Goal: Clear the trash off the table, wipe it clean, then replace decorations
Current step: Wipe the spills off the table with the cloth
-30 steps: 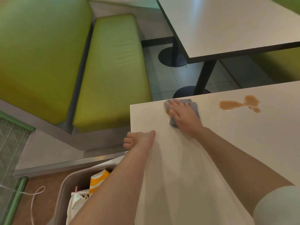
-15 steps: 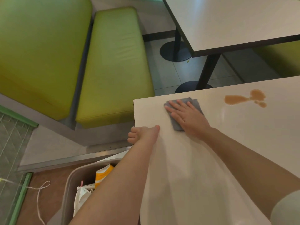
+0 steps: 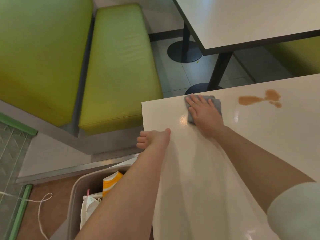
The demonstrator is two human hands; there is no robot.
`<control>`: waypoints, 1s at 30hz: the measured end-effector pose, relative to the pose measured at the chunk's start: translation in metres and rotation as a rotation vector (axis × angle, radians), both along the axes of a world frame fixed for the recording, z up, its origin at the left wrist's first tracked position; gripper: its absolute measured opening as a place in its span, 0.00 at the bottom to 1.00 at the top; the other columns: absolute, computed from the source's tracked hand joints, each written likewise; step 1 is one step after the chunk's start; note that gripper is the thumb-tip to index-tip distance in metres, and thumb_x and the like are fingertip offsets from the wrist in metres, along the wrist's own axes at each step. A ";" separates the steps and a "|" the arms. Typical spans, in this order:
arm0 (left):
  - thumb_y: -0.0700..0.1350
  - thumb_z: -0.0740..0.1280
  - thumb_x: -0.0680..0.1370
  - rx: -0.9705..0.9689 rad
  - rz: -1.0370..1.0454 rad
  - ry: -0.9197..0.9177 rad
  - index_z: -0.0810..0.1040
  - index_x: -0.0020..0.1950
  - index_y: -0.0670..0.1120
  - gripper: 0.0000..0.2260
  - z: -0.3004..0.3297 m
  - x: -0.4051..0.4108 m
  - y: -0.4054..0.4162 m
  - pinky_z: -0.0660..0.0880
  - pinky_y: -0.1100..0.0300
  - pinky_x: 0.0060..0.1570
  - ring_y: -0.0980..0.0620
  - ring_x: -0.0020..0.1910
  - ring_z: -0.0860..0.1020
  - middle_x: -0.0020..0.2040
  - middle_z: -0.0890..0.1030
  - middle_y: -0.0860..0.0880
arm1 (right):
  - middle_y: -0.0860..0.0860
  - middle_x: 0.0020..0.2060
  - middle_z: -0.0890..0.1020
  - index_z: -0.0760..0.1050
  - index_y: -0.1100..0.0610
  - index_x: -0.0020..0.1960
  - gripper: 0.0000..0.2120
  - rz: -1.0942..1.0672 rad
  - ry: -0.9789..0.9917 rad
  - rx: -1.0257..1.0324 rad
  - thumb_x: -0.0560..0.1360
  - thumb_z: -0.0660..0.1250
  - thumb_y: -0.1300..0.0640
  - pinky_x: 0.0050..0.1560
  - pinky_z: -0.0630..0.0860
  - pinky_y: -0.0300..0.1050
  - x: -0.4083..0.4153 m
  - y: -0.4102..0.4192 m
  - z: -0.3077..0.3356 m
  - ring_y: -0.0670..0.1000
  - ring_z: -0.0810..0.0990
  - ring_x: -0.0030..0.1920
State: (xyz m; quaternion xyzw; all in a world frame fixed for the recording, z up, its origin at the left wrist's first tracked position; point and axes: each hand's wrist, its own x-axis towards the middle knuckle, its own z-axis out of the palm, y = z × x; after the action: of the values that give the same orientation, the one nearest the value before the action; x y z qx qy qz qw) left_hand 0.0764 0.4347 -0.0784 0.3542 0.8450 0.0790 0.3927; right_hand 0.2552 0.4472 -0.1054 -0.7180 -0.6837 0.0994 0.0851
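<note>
Right hand [image 3: 204, 113] flat, fingers straight, arm extended; left hand [image 3: 154, 139] curled, thumb out

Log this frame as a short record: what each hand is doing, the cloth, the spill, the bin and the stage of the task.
right hand: right hand pressed flat on the grey cloth, fingers straight
left hand: left hand grips the table at its left edge, fingers curled over the side
spill: brown spill right of the cloth, apart from it, not yet wiped
bin: grey bin on the floor left of the table, holding paper trash
stage: wiping; no decorations in view
</note>
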 end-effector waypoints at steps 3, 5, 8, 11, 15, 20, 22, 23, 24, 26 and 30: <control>0.63 0.70 0.71 0.006 0.011 0.004 0.58 0.68 0.41 0.39 -0.001 -0.001 0.000 0.61 0.54 0.65 0.44 0.68 0.60 0.69 0.62 0.44 | 0.44 0.79 0.48 0.47 0.46 0.80 0.25 -0.006 0.017 0.018 0.84 0.43 0.46 0.77 0.39 0.51 -0.023 -0.012 0.002 0.48 0.45 0.79; 0.63 0.71 0.71 0.010 0.012 0.004 0.58 0.69 0.41 0.39 -0.001 -0.001 0.000 0.61 0.53 0.66 0.44 0.68 0.61 0.69 0.62 0.44 | 0.41 0.79 0.46 0.46 0.44 0.80 0.26 0.130 0.038 0.000 0.83 0.44 0.42 0.77 0.38 0.50 -0.033 -0.033 0.003 0.45 0.42 0.78; 0.63 0.71 0.70 0.009 0.011 0.010 0.58 0.68 0.42 0.39 -0.003 -0.001 -0.001 0.60 0.51 0.67 0.44 0.68 0.61 0.68 0.62 0.44 | 0.40 0.79 0.47 0.45 0.42 0.79 0.26 0.158 0.031 -0.015 0.83 0.44 0.43 0.77 0.39 0.49 -0.003 -0.038 0.004 0.44 0.43 0.78; 0.63 0.70 0.70 0.017 0.004 0.038 0.59 0.67 0.42 0.38 -0.005 -0.001 -0.001 0.61 0.50 0.66 0.44 0.66 0.61 0.67 0.63 0.44 | 0.44 0.79 0.48 0.45 0.46 0.80 0.26 -0.093 0.002 -0.022 0.83 0.42 0.46 0.76 0.38 0.49 0.031 -0.028 0.001 0.47 0.43 0.79; 0.63 0.70 0.70 0.022 -0.002 0.049 0.59 0.67 0.43 0.37 -0.004 0.001 -0.002 0.61 0.50 0.66 0.44 0.66 0.62 0.67 0.63 0.45 | 0.45 0.79 0.47 0.45 0.48 0.80 0.26 -0.125 0.010 -0.004 0.83 0.43 0.46 0.77 0.39 0.52 -0.015 -0.035 0.003 0.49 0.43 0.79; 0.64 0.70 0.71 0.022 -0.022 0.043 0.58 0.69 0.42 0.39 -0.003 -0.002 -0.002 0.60 0.51 0.67 0.44 0.67 0.61 0.68 0.63 0.44 | 0.40 0.78 0.46 0.45 0.43 0.80 0.24 0.086 -0.001 -0.007 0.84 0.44 0.47 0.76 0.38 0.48 -0.010 -0.047 0.001 0.44 0.43 0.78; 0.64 0.69 0.71 0.035 -0.036 0.042 0.55 0.71 0.42 0.41 -0.003 -0.002 -0.003 0.60 0.49 0.68 0.45 0.68 0.60 0.69 0.62 0.44 | 0.43 0.79 0.48 0.45 0.45 0.80 0.25 -0.075 0.007 -0.011 0.84 0.43 0.49 0.76 0.39 0.49 0.013 -0.038 -0.002 0.46 0.44 0.78; 0.64 0.69 0.71 0.047 -0.040 0.039 0.54 0.73 0.43 0.42 -0.005 -0.003 -0.004 0.60 0.48 0.68 0.45 0.68 0.60 0.69 0.62 0.45 | 0.44 0.79 0.48 0.45 0.46 0.80 0.25 -0.149 0.013 -0.010 0.84 0.43 0.50 0.76 0.38 0.50 0.016 -0.036 -0.003 0.46 0.44 0.78; 0.64 0.69 0.72 0.058 -0.049 0.038 0.52 0.74 0.44 0.43 -0.005 -0.003 -0.004 0.60 0.48 0.68 0.45 0.68 0.60 0.70 0.61 0.45 | 0.45 0.80 0.48 0.45 0.47 0.80 0.25 -0.188 0.012 -0.003 0.84 0.43 0.50 0.76 0.39 0.50 0.010 -0.037 -0.002 0.47 0.44 0.79; 0.65 0.68 0.72 0.063 -0.062 0.037 0.49 0.76 0.45 0.44 -0.005 -0.003 -0.007 0.59 0.48 0.69 0.45 0.69 0.59 0.71 0.60 0.45 | 0.45 0.79 0.47 0.45 0.48 0.80 0.25 -0.130 -0.005 0.006 0.84 0.44 0.49 0.76 0.38 0.50 -0.016 -0.049 -0.001 0.47 0.43 0.79; 0.63 0.65 0.75 0.069 -0.087 -0.033 0.45 0.78 0.44 0.43 0.004 -0.006 -0.007 0.57 0.51 0.70 0.45 0.72 0.56 0.74 0.57 0.45 | 0.39 0.78 0.44 0.43 0.43 0.79 0.25 0.108 0.019 -0.029 0.83 0.41 0.45 0.76 0.38 0.46 -0.015 -0.085 0.006 0.43 0.41 0.78</control>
State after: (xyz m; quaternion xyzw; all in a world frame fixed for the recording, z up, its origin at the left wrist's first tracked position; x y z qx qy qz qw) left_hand 0.0704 0.4277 -0.0743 0.4025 0.8190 0.0970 0.3972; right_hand 0.2404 0.3618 -0.0997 -0.6803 -0.7189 0.1206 0.0759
